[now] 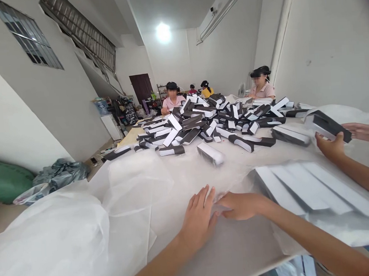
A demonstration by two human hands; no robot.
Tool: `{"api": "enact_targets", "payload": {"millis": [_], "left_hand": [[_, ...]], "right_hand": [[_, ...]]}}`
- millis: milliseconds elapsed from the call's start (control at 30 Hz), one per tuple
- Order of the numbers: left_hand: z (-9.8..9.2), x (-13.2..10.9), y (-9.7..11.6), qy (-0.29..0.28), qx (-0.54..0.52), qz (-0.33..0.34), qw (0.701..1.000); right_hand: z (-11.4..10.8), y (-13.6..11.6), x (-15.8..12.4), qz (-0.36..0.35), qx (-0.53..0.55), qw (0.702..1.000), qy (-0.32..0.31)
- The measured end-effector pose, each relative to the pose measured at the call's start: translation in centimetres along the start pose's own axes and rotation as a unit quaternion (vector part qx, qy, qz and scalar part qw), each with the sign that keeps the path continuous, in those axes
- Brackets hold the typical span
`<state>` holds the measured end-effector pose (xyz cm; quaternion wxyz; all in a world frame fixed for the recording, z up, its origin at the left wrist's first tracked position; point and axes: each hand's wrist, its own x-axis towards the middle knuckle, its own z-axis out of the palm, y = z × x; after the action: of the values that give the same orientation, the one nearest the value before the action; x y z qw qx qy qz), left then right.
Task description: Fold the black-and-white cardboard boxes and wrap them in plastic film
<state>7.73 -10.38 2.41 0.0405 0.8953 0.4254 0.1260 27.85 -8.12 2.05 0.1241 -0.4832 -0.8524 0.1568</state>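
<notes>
Two hands (left (198, 220), right (243, 205)) touching plastic sheet (231, 247)

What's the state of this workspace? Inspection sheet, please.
surface: long table covered in white translucent sheeting
job's things: left hand open on the sheeting; right hand at a fold of it, beside long flat white cartons; heap of black-and-white boxes further along
clutter: lone white box on the sheeting; green sack and black bin bag on the floor
grippers: none, bare hands; a co-worker's hand holds a black-and-white box at right
cables: nothing seen
surroundings: seated co-worker at the far end, dark door, ceiling lamp
</notes>
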Motion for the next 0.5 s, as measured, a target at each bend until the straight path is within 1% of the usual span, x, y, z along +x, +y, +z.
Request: {"api": "enact_targets", "payload": {"millis": [33, 67, 100, 133, 167, 200, 233, 267, 300, 333, 367, 400, 433, 500], "left_hand": [[0.4, -0.1, -0.5, 0.007, 0.022, -0.011, 1.000], [0.7, -0.1, -1.0, 0.010, 0.045, -0.022, 0.999], [0.9, -0.1, -1.5, 0.009, 0.067, -0.034, 0.997], [0.9, -0.1, -2.0, 0.004, 0.089, -0.046, 0.995], [0.8, -0.2, -2.3, -0.007, 0.107, -0.057, 0.993], [0.5, -0.3, -2.6, -0.020, 0.122, -0.068, 0.990], [0.1, -0.5, -2.8, -0.035, 0.132, -0.075, 0.988], [-0.3, -0.8, -3.0, -0.050, 0.136, -0.079, 0.986], [-0.8, -1.1, -3.2, -0.065, 0.134, -0.080, 0.986], [-1.3, -1.4, -3.3, -0.078, 0.126, -0.079, 0.986], [-1.8, -1.8, -3.4, -0.090, 0.115, -0.077, 0.986], [-2.3, -2.2, -3.5, -0.100, 0.104, -0.073, 0.987], [-2.7, -2.5, -3.5, -0.111, 0.093, -0.068, 0.987], [-3.7, -3.1, -3.5, -0.141, 0.069, -0.059, 0.986]], "right_hand": [[-2.3, -0.4, -0.6, -0.026, 0.039, 0.994, -0.102], [-4.6, -0.7, -1.0, -0.023, 0.074, 0.982, -0.174], [-6.8, -0.6, -1.1, -0.019, 0.113, 0.968, -0.221], [-8.9, -0.3, -0.9, -0.022, 0.145, 0.961, -0.234], [-10.7, 0.4, -0.5, -0.010, 0.165, 0.963, -0.213], [-12.3, 1.4, 0.2, 0.022, 0.169, 0.970, -0.172], [-13.5, 2.8, 1.2, 0.069, 0.148, 0.981, -0.107], [-14.4, 4.5, 2.3, 0.144, 0.101, 0.984, -0.028], [-14.9, 6.3, 3.5, 0.188, 0.073, 0.979, 0.017], [-15.2, 8.3, 4.7, 0.239, 0.038, 0.969, 0.056], [-15.2, 10.3, 5.8, 0.303, -0.001, 0.948, 0.094], [-14.9, 12.3, 6.7, 0.347, -0.023, 0.931, 0.112], [-14.5, 14.0, 7.4, 0.391, -0.040, 0.912, 0.119], [-13.2, 16.9, 8.1, 0.464, -0.059, 0.876, 0.117]]}}
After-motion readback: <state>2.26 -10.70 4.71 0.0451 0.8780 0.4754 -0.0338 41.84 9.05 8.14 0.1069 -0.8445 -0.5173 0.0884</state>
